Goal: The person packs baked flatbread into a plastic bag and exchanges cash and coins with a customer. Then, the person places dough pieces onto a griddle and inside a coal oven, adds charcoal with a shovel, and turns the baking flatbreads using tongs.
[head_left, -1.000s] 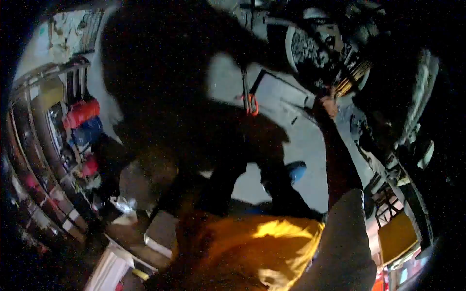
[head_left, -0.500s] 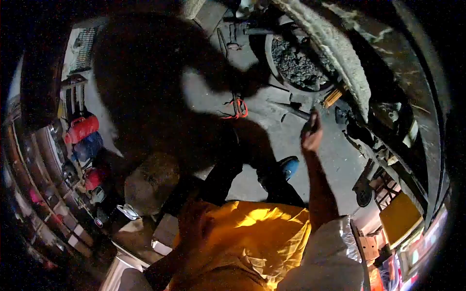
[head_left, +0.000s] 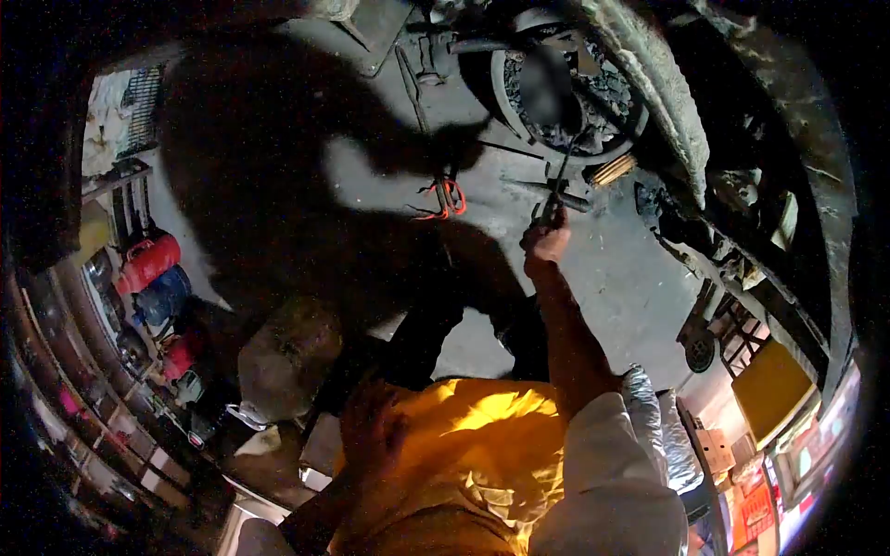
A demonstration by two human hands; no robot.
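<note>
My right hand (head_left: 547,239) is closed on a thin dark metal rod (head_left: 562,171), which points away from me. Its far end reaches the round pan (head_left: 502,88) of dark lumps that look like coal (head_left: 607,107). Just beyond the hand, dark tools (head_left: 572,200) lie on the floor beside a ribbed yellow-brown bundle (head_left: 612,170). My left hand (head_left: 373,422) rests in deep shadow on the yellow cloth (head_left: 473,431) over my lap, its fingers dimly visible and loosely apart.
A tool with red-orange loops (head_left: 450,198) lies on the grey floor. Long tongs-like tools (head_left: 411,83) are farther off. To the left stand a red jug-like container (head_left: 148,261) and a rounded brown block (head_left: 289,357). A rough pale slab (head_left: 649,93) overhangs the right side.
My right hand has moved left from beside the floor tools, and the thin rod now shows in it, reaching to the pan. My left hand stays on my lap.
</note>
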